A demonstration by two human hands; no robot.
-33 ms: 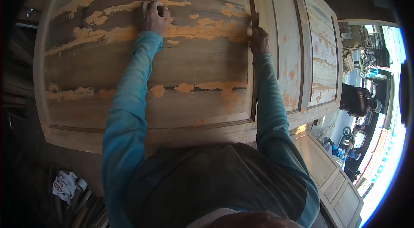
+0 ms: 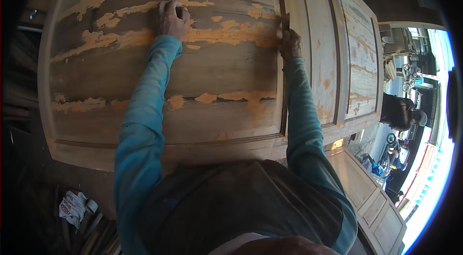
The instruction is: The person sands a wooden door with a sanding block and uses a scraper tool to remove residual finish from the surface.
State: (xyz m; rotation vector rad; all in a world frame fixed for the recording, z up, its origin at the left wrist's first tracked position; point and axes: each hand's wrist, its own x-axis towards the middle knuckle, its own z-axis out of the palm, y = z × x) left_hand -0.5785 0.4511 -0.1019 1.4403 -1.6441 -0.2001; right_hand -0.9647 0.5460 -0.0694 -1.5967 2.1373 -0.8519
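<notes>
A large wooden door lies across the view, its brown panel streaked with orange filler. My left hand rests on that panel over a filler streak, fingers curled and the thumb bent round. Whatever may be inside those fingers is hidden. My right hand is closed round a putty knife at the panel's right edge, beside the raised moulding. The tool's flat dark blade points away from me, and its handle is mostly covered by my fingers.
Further right the door has narrower panels with orange patches. A second panelled door leans at the lower right. A white printed bag lies on wood pieces at lower left. Another person is at the far right, near a motorbike.
My hands and the putty knife show no visible movement. In the background at right, the motorbike's position has shifted slightly.
</notes>
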